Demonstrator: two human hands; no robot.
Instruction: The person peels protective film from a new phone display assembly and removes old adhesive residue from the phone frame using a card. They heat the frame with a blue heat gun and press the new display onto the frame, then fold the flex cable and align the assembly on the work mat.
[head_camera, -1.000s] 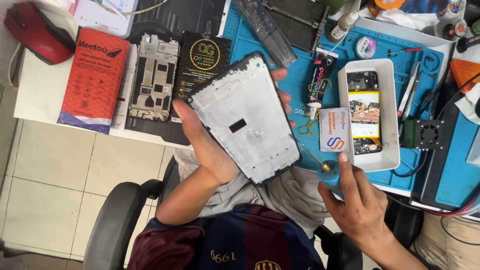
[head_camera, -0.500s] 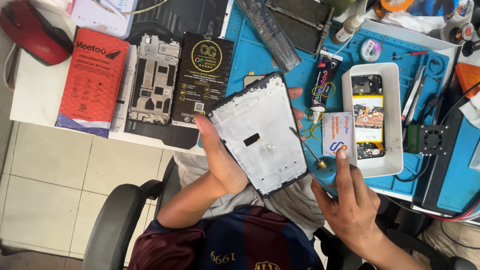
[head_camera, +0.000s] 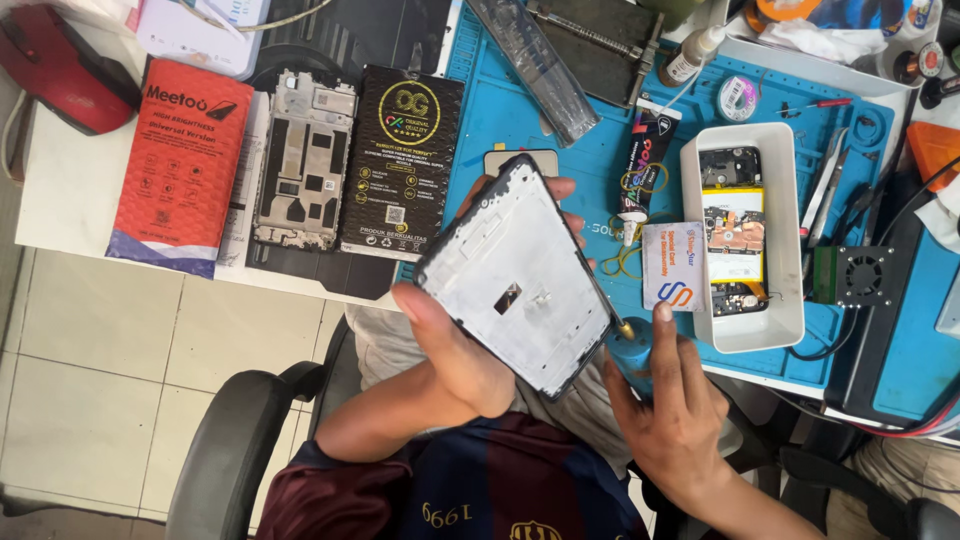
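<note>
My left hand (head_camera: 462, 355) holds a phone's middle frame (head_camera: 515, 275), grey-white inside with a black rim, tilted above my lap at the desk's edge. My right hand (head_camera: 675, 410) grips a blue-handled tool (head_camera: 632, 352), and its brass tip touches the frame's right edge. A small white card (head_camera: 674, 267) lies just beyond my right fingers, leaning on a white tray (head_camera: 785, 335). An opened phone with a yellow battery (head_camera: 733, 228) lies in that tray.
A blue work mat (head_camera: 510, 110) covers the desk. To the left lie a red box (head_camera: 178, 160), a bare metal phone frame (head_camera: 305, 160) and a black box (head_camera: 402, 165). A glue tube (head_camera: 640, 165), tweezers (head_camera: 828, 190), a small fan (head_camera: 860, 275) and a red mouse (head_camera: 60, 72) lie around. Chair armrest (head_camera: 240, 440) below.
My left hand has shifted the phone frame right and down a little. My right hand has come up to it, bringing the blue-handled tool's tip against the frame's right edge.
</note>
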